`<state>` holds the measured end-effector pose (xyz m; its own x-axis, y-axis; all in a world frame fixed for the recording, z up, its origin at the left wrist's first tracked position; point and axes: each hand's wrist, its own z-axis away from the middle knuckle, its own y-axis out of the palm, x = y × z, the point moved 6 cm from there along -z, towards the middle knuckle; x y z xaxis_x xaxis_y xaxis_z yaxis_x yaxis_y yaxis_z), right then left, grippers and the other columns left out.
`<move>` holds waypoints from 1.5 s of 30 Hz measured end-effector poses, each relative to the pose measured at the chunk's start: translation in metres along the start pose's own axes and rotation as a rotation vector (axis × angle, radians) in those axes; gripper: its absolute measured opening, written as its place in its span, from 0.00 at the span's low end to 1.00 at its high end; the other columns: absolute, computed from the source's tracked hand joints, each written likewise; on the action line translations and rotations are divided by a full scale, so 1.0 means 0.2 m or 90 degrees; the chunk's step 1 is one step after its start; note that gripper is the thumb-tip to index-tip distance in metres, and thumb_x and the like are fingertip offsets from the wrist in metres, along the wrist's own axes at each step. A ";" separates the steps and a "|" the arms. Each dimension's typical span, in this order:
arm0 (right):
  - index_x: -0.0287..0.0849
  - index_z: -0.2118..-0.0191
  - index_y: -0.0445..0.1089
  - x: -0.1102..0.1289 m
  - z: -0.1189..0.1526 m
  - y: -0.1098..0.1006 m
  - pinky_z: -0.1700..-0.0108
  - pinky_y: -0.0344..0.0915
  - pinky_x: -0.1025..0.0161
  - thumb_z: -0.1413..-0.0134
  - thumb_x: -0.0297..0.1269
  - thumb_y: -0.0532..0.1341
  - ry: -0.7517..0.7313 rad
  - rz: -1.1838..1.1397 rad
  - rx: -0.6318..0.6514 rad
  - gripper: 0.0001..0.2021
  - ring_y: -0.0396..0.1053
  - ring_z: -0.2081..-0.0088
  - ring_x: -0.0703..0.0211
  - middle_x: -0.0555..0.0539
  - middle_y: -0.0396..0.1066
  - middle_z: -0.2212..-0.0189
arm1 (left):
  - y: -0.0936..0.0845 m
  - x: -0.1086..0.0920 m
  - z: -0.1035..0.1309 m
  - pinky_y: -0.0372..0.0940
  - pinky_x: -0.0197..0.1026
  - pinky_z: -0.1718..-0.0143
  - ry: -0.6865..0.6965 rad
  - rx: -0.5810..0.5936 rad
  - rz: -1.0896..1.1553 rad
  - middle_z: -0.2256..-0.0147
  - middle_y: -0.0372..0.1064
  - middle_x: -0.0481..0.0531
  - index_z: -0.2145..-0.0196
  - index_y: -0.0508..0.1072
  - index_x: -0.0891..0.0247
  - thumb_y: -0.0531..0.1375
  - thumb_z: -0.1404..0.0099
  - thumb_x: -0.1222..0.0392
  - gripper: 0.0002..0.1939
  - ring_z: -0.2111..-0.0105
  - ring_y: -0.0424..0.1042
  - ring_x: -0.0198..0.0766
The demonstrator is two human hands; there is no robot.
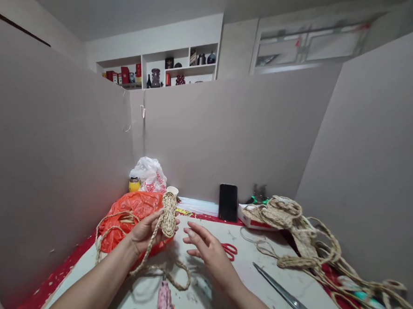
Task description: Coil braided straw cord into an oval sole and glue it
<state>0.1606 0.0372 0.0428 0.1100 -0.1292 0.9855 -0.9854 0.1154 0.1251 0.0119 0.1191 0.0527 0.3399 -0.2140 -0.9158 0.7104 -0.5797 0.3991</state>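
Observation:
My left hand grips a flat oval coil of braided straw cord, held upright above the table. From the coil a loose length of the braid drops past my wrist and loops on the tabletop. My right hand hovers just right of the coil, fingers apart, touching nothing. Below both hands lies a pink glue gun with an orange trigger. Red-handled scissors rest partly hidden behind my right hand. A long metal blade tool lies to the right.
An orange plastic bag with more cord sits at the left. A white bag and a yellow jar stand behind it. A dark phone leans upright at the back. Heaped braided cord spreads along the right; grey partitions enclose the table.

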 end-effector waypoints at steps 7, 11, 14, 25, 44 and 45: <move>0.40 0.68 0.72 0.02 0.04 0.06 0.67 0.65 0.65 0.48 0.52 0.63 -0.047 -0.034 0.025 0.17 0.70 0.69 0.59 0.48 0.75 0.70 | 0.02 0.00 0.03 0.68 0.42 0.59 -0.015 0.062 0.069 0.59 0.77 0.62 0.55 0.74 0.70 0.60 0.39 0.48 0.22 0.62 0.77 0.44; 0.39 0.74 0.71 0.08 0.11 0.12 0.69 0.64 0.65 0.47 0.53 0.62 -0.064 -0.049 0.081 0.19 0.68 0.75 0.62 0.50 0.72 0.77 | 0.12 -0.07 0.08 0.67 0.41 0.58 0.028 0.072 0.050 0.60 0.77 0.61 0.58 0.74 0.70 0.63 0.41 0.51 0.20 0.61 0.76 0.44; 0.39 0.69 0.74 0.14 0.19 0.22 0.65 0.65 0.63 0.46 0.51 0.63 -0.074 -0.046 0.163 0.17 0.71 0.67 0.56 0.48 0.73 0.73 | 0.21 -0.13 0.13 0.67 0.40 0.60 0.077 0.070 0.017 0.61 0.77 0.61 0.59 0.74 0.69 0.66 0.44 0.52 0.19 0.63 0.76 0.43; 0.43 0.62 0.66 0.24 0.33 0.33 0.61 0.65 0.62 0.41 0.47 0.59 -0.093 -0.120 0.324 0.12 0.69 0.72 0.63 0.54 0.68 0.76 | 0.41 -0.43 0.30 0.66 0.41 0.58 0.273 -0.006 -0.158 0.62 0.76 0.55 0.59 0.76 0.64 0.67 0.45 0.58 0.15 0.63 0.74 0.39; 0.38 0.59 0.70 0.25 -0.18 0.18 0.66 0.71 0.61 0.40 0.37 0.61 -0.069 0.375 0.264 0.08 0.72 0.67 0.61 0.49 0.72 0.63 | 0.74 -1.63 0.70 0.67 0.38 0.64 0.884 -0.303 -0.395 0.73 0.68 0.43 0.65 0.67 0.67 0.59 0.35 0.64 0.04 0.70 0.72 0.30; 0.38 0.58 0.70 0.27 -0.21 0.16 0.67 0.71 0.61 0.39 0.37 0.60 -0.054 0.392 0.234 0.08 0.72 0.68 0.62 0.49 0.72 0.63 | 0.74 -1.68 0.74 0.67 0.40 0.63 0.897 -0.310 -0.401 0.73 0.67 0.42 0.65 0.66 0.67 0.59 0.35 0.64 0.05 0.68 0.72 0.31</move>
<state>0.1415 0.0760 0.1056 -0.4758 -0.2257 0.8501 -0.8465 -0.1453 -0.5122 -0.0882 -0.0120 0.4127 0.0048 0.9617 -0.2741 0.9730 0.0587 0.2231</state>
